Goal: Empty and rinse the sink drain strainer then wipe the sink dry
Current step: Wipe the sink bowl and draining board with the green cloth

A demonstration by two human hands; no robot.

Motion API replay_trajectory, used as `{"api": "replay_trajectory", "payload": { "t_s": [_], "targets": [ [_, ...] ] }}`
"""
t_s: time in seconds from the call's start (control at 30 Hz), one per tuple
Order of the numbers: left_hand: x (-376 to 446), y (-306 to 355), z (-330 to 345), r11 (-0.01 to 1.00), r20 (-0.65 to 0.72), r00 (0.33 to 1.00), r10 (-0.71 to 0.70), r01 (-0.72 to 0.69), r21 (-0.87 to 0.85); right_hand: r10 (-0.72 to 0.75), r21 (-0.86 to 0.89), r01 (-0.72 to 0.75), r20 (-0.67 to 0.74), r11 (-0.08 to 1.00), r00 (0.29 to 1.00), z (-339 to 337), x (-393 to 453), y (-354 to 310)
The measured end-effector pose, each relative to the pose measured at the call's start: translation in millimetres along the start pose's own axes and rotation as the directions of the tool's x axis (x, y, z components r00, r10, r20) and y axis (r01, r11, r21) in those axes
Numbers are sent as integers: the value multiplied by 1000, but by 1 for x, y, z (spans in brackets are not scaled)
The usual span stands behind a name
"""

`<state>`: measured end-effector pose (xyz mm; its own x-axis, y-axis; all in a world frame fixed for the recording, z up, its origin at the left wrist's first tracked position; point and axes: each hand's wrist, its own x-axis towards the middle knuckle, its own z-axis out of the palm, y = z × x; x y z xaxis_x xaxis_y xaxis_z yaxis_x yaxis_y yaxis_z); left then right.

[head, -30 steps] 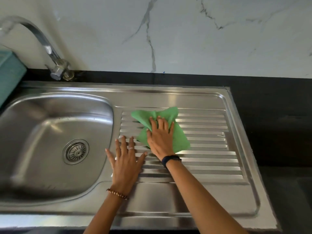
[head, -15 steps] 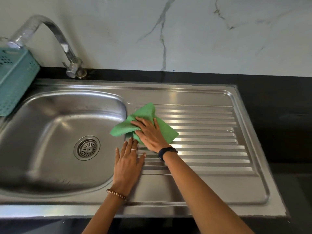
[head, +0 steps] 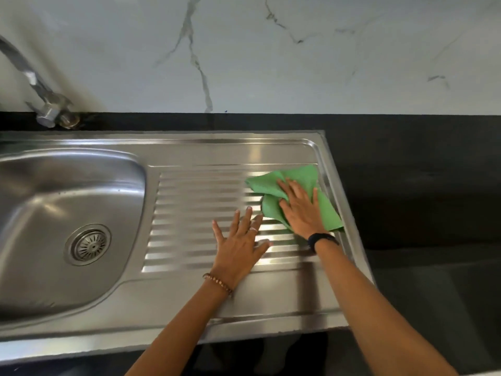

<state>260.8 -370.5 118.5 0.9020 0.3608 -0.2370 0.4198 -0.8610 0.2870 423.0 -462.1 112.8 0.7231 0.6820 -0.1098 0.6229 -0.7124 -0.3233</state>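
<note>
A steel sink fills the left half, with the round drain strainer seated in its bottom. To its right lies the ribbed drainboard. A crumpled green cloth lies at the drainboard's far right edge. My right hand presses flat on the cloth with straight fingers. My left hand rests flat on the ribs just left of it, fingers spread, holding nothing.
A curved steel tap stands at the back left. Black countertop surrounds the sink on the right and behind. A white marble wall rises at the back.
My right hand has swept the green cloth from the sink bowl's rim across to the drainboard's right edge. My left hand has slid right along the ribs. The view has shifted right.
</note>
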Motion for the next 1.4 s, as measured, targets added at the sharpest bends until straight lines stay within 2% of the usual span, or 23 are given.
{"api": "replay_trajectory", "payload": {
  "t_s": [0.07, 0.17, 0.37, 0.47, 0.6, 0.73, 0.9, 1.03, 1.23, 1.4],
  "targets": [
    [3, 8, 4, 998, 18, 1000, -15, 14, 58, 52, 3, -52, -16, 999, 999, -12, -3, 26],
    [1, 6, 3, 999, 6, 1000, -26, 26, 40, 103, 58, -101, -42, 993, 994, -15, -11, 33],
    [-18, -22, -7, 957, -66, 987, -146, 124, -261, 253, 68, -246, -116, 967, 961, 1, -36, 13],
    [-29, -33, -9, 958, -76, 979, -188, 165, -235, 280, 52, -276, -103, 960, 954, 3, -31, -10],
    [-45, -57, -9, 949, -117, 950, -291, 271, -160, 151, 20, -151, -45, 988, 987, 21, -28, -60],
    [-70, -93, -8, 892, -132, 885, -446, 428, -147, -30, 8, 30, 20, 1000, 999, 44, -17, -118],
    [-96, -121, -8, 824, -76, 836, -543, 512, -243, -235, -6, 238, 134, 971, 963, 69, 9, -192],
    [-100, -124, -5, 819, -45, 840, -541, 513, -258, -355, -25, 368, 218, 929, 909, 78, 26, -232],
    [-97, -123, -4, 818, -40, 837, -545, 521, -245, -521, -29, 547, 267, 837, 811, 78, 25, -235],
    [-95, -120, -6, 807, -20, 831, -556, 534, -251, -594, 5, 609, 229, 793, 771, 75, 12, -216]
  ]
}}
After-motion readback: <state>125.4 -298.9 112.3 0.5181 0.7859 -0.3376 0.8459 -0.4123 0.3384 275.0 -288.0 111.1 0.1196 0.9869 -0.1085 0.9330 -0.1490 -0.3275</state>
